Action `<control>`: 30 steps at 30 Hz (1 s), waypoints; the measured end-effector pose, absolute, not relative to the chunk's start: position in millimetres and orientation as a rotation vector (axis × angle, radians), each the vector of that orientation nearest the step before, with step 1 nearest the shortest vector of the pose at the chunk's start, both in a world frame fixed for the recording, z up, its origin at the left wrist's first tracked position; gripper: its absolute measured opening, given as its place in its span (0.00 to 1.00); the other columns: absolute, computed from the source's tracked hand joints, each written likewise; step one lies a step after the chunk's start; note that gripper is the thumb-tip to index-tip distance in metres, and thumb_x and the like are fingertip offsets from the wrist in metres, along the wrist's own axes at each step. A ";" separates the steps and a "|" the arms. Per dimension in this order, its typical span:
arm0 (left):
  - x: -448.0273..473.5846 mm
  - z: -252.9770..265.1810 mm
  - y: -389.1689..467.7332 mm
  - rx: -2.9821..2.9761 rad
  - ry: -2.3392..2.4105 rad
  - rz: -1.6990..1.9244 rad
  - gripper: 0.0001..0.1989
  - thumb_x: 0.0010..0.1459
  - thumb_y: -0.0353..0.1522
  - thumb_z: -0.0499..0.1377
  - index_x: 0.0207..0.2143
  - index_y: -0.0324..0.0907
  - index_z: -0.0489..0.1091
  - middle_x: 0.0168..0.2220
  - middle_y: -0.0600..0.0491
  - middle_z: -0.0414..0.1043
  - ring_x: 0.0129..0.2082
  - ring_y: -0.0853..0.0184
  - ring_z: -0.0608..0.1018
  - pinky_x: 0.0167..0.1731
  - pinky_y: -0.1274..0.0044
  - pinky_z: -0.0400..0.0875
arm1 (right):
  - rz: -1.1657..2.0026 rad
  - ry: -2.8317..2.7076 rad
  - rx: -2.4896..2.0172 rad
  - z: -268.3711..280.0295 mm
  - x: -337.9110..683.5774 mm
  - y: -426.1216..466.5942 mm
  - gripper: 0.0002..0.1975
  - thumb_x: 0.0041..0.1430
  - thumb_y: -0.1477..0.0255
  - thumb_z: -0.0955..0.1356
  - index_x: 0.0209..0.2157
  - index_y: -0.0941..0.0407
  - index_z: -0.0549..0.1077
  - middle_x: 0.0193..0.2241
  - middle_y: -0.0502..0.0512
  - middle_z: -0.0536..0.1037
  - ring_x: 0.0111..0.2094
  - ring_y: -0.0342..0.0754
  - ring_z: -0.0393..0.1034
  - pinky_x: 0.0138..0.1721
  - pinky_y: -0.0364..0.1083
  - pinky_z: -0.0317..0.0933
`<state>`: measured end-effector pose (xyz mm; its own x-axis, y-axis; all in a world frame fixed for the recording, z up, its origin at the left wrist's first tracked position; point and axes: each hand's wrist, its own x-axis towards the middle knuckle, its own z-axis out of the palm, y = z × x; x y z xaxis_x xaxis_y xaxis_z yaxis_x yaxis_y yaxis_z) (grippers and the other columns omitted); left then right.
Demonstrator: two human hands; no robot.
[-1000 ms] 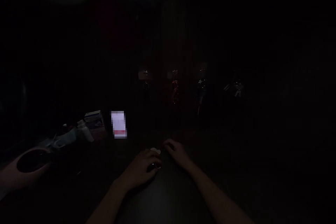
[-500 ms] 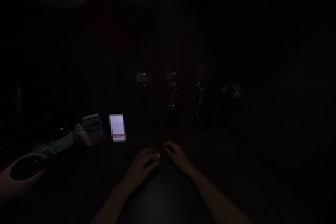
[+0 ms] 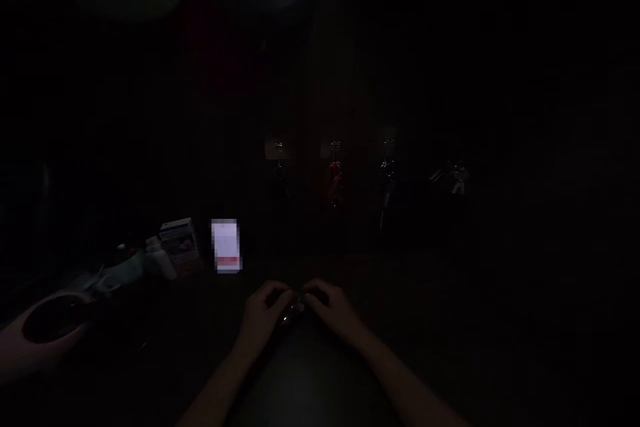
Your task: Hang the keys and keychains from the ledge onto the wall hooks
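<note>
The scene is very dark. A small shiny object [image 3: 293, 311] with bright glints lies between my two hands; its kind is too dim to tell. My left hand [image 3: 261, 310] is curled, its thumb and fingertips closed at the object's left side. From the right, my right hand [image 3: 331, 305] has its thumb and fingers pinched together at the object's other edge. Both hands are close together, low over the dark surface, with their fingertips nearly meeting.
A glowing, pixelated screen [image 3: 227, 245] stands left of my hands. Beside it are a box [image 3: 179, 247] and a white bottle [image 3: 161, 259]. A round-rimmed pinkish thing [image 3: 30, 350] sits far left. Beyond, several small items hang in a row, including a red one [image 3: 335, 180].
My right hand has come in to meet my left, and both now pinch at the object. Earlier only a pale round bit showed at the left fingertips; now more shiny parts show.
</note>
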<state>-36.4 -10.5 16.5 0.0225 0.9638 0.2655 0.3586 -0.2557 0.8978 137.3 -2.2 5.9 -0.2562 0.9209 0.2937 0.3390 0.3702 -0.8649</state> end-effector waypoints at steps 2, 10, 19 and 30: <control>-35.0 17.3 -10.6 1.662 1.368 1.244 0.09 0.49 0.38 0.58 0.27 0.43 0.72 0.29 0.54 0.76 0.32 0.63 0.77 0.35 0.74 0.70 | 0.884 -1.792 -1.088 4.2 134.8 -3.1 0.09 0.55 0.68 0.64 0.35 0.54 0.74 0.34 0.52 0.78 0.39 0.48 0.71 0.41 0.45 0.62; -31.2 16.8 -9.6 1.638 1.384 1.253 0.10 0.50 0.39 0.57 0.27 0.43 0.72 0.29 0.53 0.77 0.33 0.62 0.77 0.35 0.73 0.70 | 0.880 -1.753 -1.082 2.6 130.2 -2.9 0.09 0.54 0.66 0.65 0.31 0.54 0.74 0.31 0.51 0.77 0.36 0.48 0.71 0.39 0.45 0.62; -29.6 16.3 -14.1 1.640 1.237 1.127 0.14 0.55 0.38 0.52 0.40 0.44 0.72 0.40 0.52 0.77 0.41 0.63 0.77 0.41 0.74 0.70 | 0.910 -1.613 -1.134 12.0 134.7 -3.6 0.11 0.54 0.63 0.63 0.28 0.55 0.71 0.26 0.49 0.74 0.32 0.46 0.68 0.36 0.43 0.61; -27.8 17.0 -14.9 1.736 1.349 1.145 0.11 0.52 0.39 0.54 0.30 0.44 0.72 0.32 0.53 0.77 0.34 0.63 0.77 0.37 0.74 0.70 | 0.882 -1.593 -1.144 15.9 132.6 -7.2 0.11 0.54 0.62 0.64 0.27 0.55 0.71 0.26 0.49 0.74 0.32 0.46 0.68 0.36 0.43 0.60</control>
<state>-27.8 -14.9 17.0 0.0886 0.9658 0.2438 0.3978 -0.2587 0.8803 132.6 -7.2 15.9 -0.1092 0.9531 0.2822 0.2669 0.3016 -0.9153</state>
